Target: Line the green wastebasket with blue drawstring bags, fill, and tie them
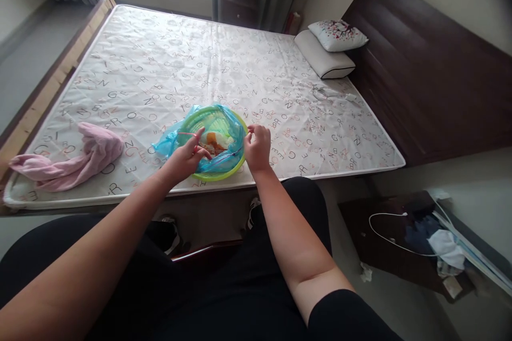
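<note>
A light green plastic basket [218, 176] lined with a thin blue plastic bag [168, 141] stands on the mattress near its front edge. Inside lie crumpled whitish and orange-brown scraps that I cannot name. My left hand [188, 157] is over the basket's left side, thumb and forefinger parted around a thin red strip [184, 134] that runs across the bag. My right hand [258, 146] is at the right rim, its fingers curled and pinched where the bag folds over the basket. What exactly sits between those fingertips is partly hidden.
The mattress [224, 64] has a letter print. A pink cloth [96, 144] lies at left; a printed pillow [338, 34] rests on a beige bolster [324, 57] by the dark headboard [424, 69]. At lower right, a brown nightstand [360, 224] bears a white cable [384, 240] and cloths.
</note>
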`<state>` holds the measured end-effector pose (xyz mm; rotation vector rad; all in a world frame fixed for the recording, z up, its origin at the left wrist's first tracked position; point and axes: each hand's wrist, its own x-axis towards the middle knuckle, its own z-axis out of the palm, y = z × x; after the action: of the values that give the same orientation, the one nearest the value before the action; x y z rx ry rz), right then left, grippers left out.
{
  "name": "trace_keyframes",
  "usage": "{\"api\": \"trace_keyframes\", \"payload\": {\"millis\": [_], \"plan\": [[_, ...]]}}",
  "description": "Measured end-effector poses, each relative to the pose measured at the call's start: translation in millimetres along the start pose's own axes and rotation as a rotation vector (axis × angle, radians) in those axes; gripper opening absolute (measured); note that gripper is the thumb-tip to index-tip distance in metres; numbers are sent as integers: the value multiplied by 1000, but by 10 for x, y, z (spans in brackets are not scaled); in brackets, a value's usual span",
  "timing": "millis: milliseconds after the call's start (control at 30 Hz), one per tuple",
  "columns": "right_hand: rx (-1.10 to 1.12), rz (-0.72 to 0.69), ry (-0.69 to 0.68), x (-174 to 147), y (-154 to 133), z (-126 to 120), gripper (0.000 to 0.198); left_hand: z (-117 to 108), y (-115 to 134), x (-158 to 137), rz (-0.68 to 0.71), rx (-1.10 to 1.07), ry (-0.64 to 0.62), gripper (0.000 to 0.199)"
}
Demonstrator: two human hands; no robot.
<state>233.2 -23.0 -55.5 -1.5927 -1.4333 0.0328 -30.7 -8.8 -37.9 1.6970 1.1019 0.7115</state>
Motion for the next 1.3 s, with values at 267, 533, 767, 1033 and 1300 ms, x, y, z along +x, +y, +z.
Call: {"api": "trace_keyframes", "payload": {"millis": [267, 533, 767, 1033, 1300], "plan": [[366, -149, -171, -14, -247, -75, 42, -109, 28, -32, 155, 178, 169, 59], [1172, 460, -145, 179, -501, -311, 43, -218, 101, 68, 91, -372, 383, 47], [1159, 761, -107, 510, -369, -774, 20, -536, 466, 65, 8, -614, 557, 27], [601, 826, -665, 563, -77, -973, 30, -837, 605, 103, -11, -712, 594, 23], [1090, 517, -213, 706, -133, -1046, 58, -855, 603, 181, -112, -778, 512, 36]]}}
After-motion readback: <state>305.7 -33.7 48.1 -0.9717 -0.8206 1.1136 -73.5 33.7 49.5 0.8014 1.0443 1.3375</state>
